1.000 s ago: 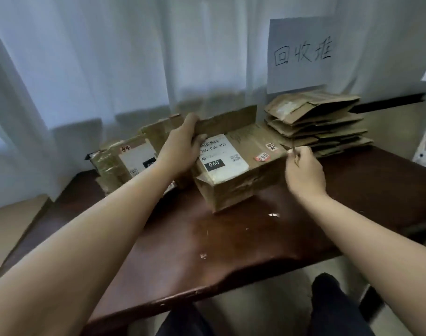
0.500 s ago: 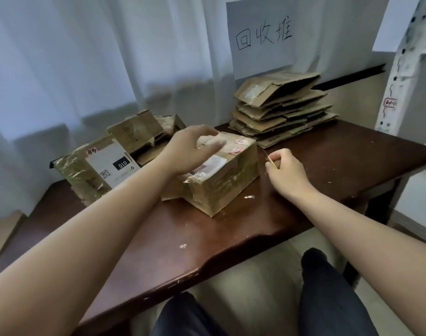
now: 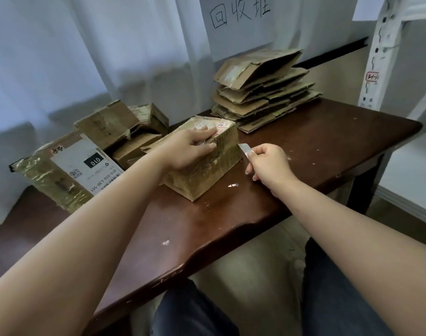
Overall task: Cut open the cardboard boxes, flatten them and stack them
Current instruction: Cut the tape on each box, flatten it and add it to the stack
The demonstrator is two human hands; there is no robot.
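My left hand [image 3: 187,149] lies flat on top of the taped cardboard box [image 3: 207,166] in the middle of the bench [image 3: 328,141], fingers straight, pressing it down. My right hand [image 3: 267,163] has its grip clamped on a small blade [image 3: 244,149], whose tip touches the box's right side. The stack of flattened boxes [image 3: 263,93] sits at the far edge of the bench, to the right. More unopened boxes [image 3: 68,166] lie to the left.

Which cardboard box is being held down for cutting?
The taped box nearest the table's front edge, under the left hand; the others sit untouched behind it.
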